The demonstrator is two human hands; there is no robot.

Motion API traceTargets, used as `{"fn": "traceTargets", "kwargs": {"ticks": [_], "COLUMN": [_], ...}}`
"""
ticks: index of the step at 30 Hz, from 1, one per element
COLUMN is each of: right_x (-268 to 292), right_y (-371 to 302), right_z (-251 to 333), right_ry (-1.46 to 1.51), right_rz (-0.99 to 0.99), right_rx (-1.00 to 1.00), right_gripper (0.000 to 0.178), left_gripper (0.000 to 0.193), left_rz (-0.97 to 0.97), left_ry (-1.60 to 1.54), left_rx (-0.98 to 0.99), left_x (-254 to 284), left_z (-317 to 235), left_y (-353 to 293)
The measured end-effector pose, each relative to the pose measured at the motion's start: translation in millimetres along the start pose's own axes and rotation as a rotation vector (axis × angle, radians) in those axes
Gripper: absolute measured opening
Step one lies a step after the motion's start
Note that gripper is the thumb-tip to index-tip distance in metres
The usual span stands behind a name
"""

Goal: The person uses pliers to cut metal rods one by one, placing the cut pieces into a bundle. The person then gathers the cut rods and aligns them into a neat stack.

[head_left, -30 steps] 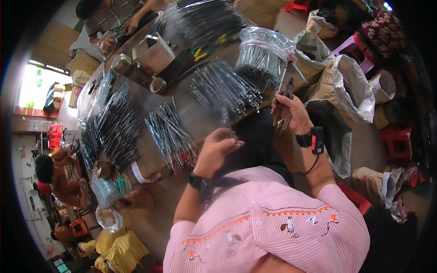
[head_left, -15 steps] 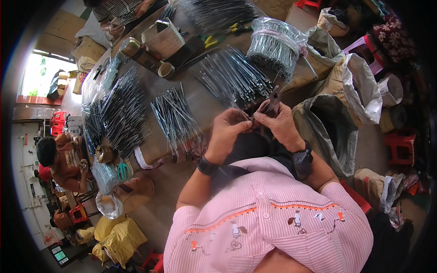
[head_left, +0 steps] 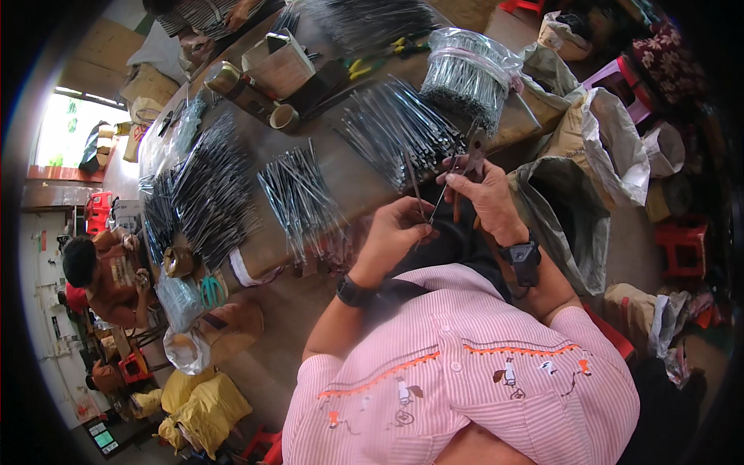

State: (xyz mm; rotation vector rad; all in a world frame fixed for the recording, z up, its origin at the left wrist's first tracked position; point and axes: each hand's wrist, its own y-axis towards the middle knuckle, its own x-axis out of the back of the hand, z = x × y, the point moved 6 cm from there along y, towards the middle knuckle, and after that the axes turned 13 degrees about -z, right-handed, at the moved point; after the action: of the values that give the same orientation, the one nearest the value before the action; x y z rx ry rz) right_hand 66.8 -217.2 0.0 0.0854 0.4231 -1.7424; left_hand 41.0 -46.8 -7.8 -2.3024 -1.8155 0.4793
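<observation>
long grey-brown worktable (head_left: 337, 159) fills the middle of a cluttered workshop

at the table's near edge, you stretch both bare hands out in front of your pink striped shirt (head_left: 457, 372). your left hand (head_left: 387, 236) is nearly closed, thumb and fingertips pinching a thin silvery metal rod (head_left: 440, 198); whether it also grips the brown-grey narrow strip (head_left: 413, 174) beside the rod, one cannot tell. your right hand (head_left: 492, 201) is curled around rust-brown metal pliers (head_left: 474, 151), their head pointing up toward the table and their handles hanging below. the rod slants up from your left hand toward your right fingers; whether those touch it is unclear.

just beyond your hands lies a fanned heap of silver-grey metal rods (head_left: 407, 128), with a round, clear-plastic-wrapped bundle (head_left: 465, 81) behind it to the right. a smaller silvery pile (head_left: 298, 198) and a large dark-grey heap (head_left: 213, 186) lie to the left. an open grey sack (head_left: 597, 256) stands to your right, while a co-worker in brown (head_left: 116, 279) is seen at far left.
</observation>
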Motion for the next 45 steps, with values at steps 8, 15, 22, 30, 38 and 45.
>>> {"fn": "traceTargets", "kwargs": {"ticks": [8,15,22,30,38,45], "right_x": [9,6,9,31,37,40], "right_y": [2,-1,-5,-6,-46,-33], "right_z": [-4,0,-6,-44,-44,-34], "right_ry": [0.033,-0.074,-0.182,0.573,-0.01,-0.69], "right_rz": [-0.021,0.002,-0.016,0.015,0.363,0.313], "right_rx": [-0.023,0.07,0.063,-0.565,-0.507,0.1], "right_gripper": [0.022,0.022,0.02,0.03,0.054,0.062], "left_gripper": [0.02,0.016,0.012,0.019,0.018,0.017], "left_rz": [0.092,0.062,-0.023,-0.087,-0.185,-0.234], "left_ry": [-0.268,-0.686,-0.485,-0.362,-0.035,0.161], "left_rx": [0.09,0.461,0.342,0.245,-0.061,-0.29], "left_x": [-17,-24,-24,-14,-9,-8], "left_z": [-12,4,28,21,4,0], "left_y": [-2,6,18,20,17,19]}}
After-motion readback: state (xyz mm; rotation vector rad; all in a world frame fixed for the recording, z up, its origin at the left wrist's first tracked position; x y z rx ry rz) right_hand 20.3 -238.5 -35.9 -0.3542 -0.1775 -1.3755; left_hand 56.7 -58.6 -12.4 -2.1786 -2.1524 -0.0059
